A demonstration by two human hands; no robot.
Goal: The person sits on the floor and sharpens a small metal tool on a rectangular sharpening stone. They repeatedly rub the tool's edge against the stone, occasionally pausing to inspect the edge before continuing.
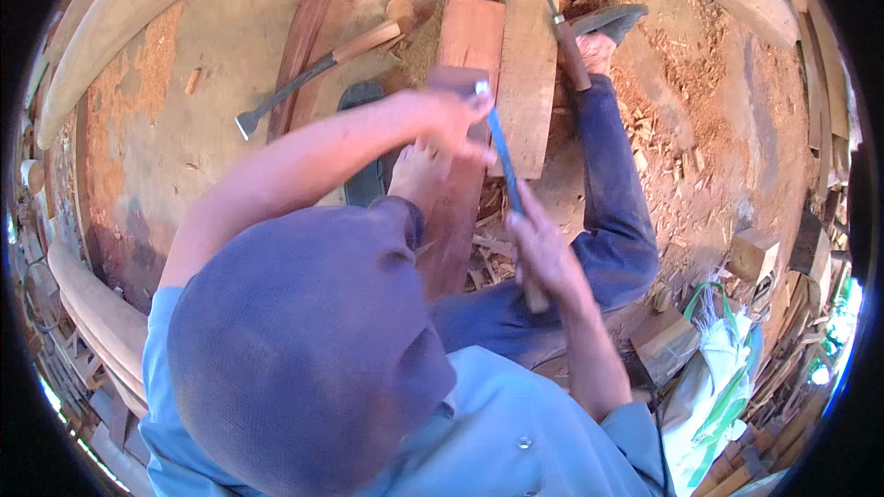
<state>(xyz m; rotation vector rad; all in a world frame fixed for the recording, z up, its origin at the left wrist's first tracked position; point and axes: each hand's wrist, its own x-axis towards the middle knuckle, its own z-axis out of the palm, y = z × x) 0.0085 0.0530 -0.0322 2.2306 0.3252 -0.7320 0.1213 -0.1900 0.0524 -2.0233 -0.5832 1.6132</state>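
My right hand [543,253] is closed round the wooden handle of a chisel [505,152], whose long blade slants up and away to the left. Beside the blade's bright tip is my left hand [451,124], its fingers apart and blurred; whether they touch the steel I cannot make out. Under the tip, a dark block [456,78] lies across a reddish plank [471,28]. My bare left foot [419,170] rests at the plank's side, below my left hand.
A wide-bladed chisel [318,69] lies far left, near a dark sandal [366,166]. Another chisel [571,55] leans by my right foot [597,51]. A pale board [529,64] lies beside the plank. Shavings cover the ground at right, near a white-and-green sack [723,359] and wood blocks [668,345].
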